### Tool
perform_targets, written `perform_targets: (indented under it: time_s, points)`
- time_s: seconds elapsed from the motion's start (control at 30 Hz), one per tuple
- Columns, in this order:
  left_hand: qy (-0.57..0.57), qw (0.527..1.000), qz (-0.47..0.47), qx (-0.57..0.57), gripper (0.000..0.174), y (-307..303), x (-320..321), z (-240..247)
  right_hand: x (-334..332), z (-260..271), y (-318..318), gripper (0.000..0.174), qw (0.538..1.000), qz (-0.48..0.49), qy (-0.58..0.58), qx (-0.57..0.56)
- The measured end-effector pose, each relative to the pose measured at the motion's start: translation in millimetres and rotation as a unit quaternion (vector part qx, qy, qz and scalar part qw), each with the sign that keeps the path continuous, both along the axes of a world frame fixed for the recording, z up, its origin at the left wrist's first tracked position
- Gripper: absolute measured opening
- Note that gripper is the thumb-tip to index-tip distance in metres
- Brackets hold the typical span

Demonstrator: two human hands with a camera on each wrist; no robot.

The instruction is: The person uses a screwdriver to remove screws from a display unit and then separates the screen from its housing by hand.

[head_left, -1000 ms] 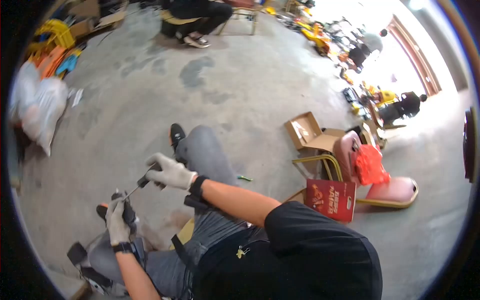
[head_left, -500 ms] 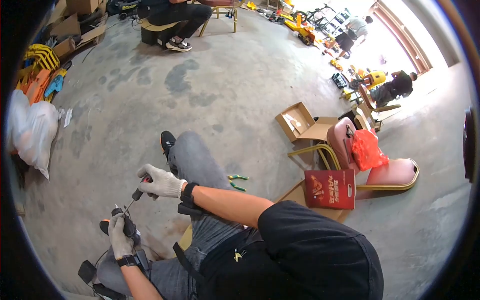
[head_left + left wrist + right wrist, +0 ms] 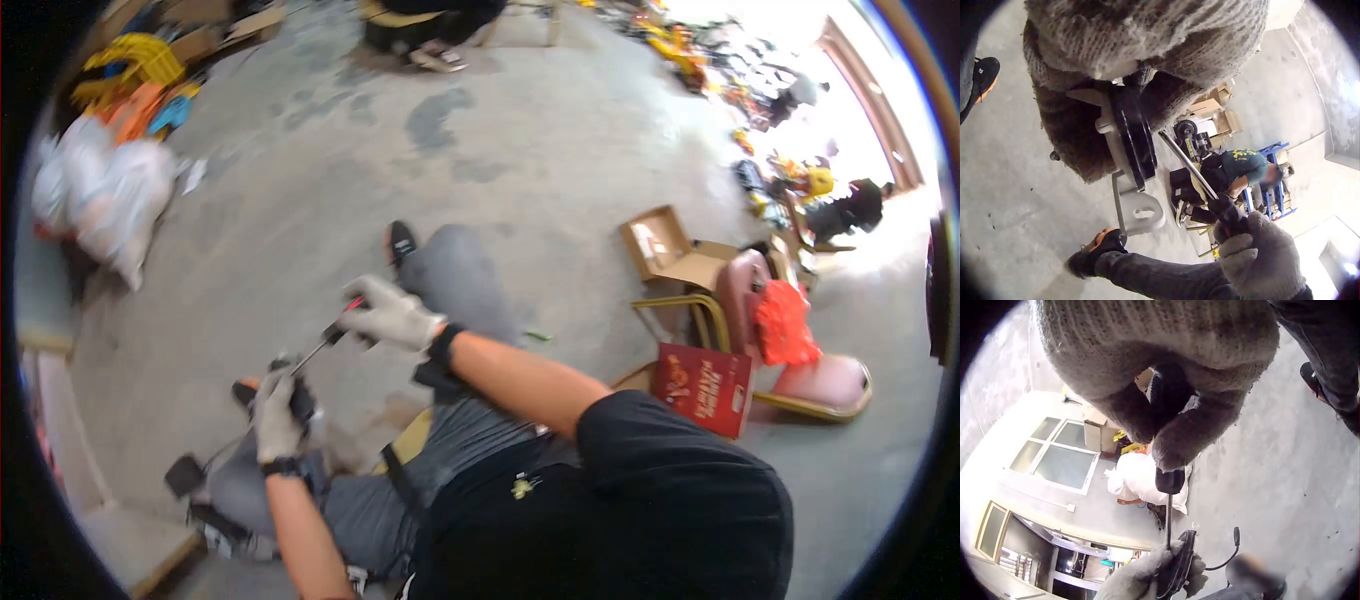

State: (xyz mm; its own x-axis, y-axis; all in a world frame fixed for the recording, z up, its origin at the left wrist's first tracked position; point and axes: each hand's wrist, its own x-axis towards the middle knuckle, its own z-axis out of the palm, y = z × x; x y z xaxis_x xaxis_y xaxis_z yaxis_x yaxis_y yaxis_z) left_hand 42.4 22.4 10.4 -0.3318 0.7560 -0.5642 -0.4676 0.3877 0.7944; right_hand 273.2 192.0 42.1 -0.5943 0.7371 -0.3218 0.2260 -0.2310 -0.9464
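In the head view my gloved left hand [image 3: 277, 420] grips a small part by the left knee. Up close in the left wrist view, the part shows a curved black body [image 3: 1132, 134] and a pale grey bracket [image 3: 1142, 212] with an oval hole. My gloved right hand [image 3: 390, 315] holds a screwdriver [image 3: 1170, 481] by its black and red handle, fingers wrapped round it. The screwdriver's metal shaft [image 3: 1190, 165] slants toward the part, and its tip end is hidden at the left hand's fingers.
Green-handled pliers [image 3: 538, 335] lie on the floor by the right leg. To the right are a red box [image 3: 705, 390], a pink chair [image 3: 815, 385] with a red bag [image 3: 785, 322] and an open carton [image 3: 655, 245]. White sacks [image 3: 110, 200] stand left; a seated person's shoe [image 3: 438, 56] shows ahead.
The head view has swung about, shifting the whole scene in frame. Both hands keep their grip on the part and the screwdriver, with the shaft still pointing to the left hand.
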Motion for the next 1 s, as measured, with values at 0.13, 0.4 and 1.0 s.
perform_targets:
  time_s: [0.13, 0.4, 1.0]
  points:
    - [0.029, 0.999, 0.013, 0.034, 0.033, 1, 6, 8, 3, -5, -3, 0.047, 0.998, -0.027, -0.01, 0.049]
    - [0.152, 0.987, 0.043, 0.007, 0.05, 2, -8, -16, -4, 3, 3, 0.05, 0.997, -0.066, -0.008, -0.028]
    - [0.287, 0.953, -0.034, -0.087, 0.054, 4, -3, 7, -5, -4, 5, 0.057, 0.995, -0.069, 0.026, -0.062]
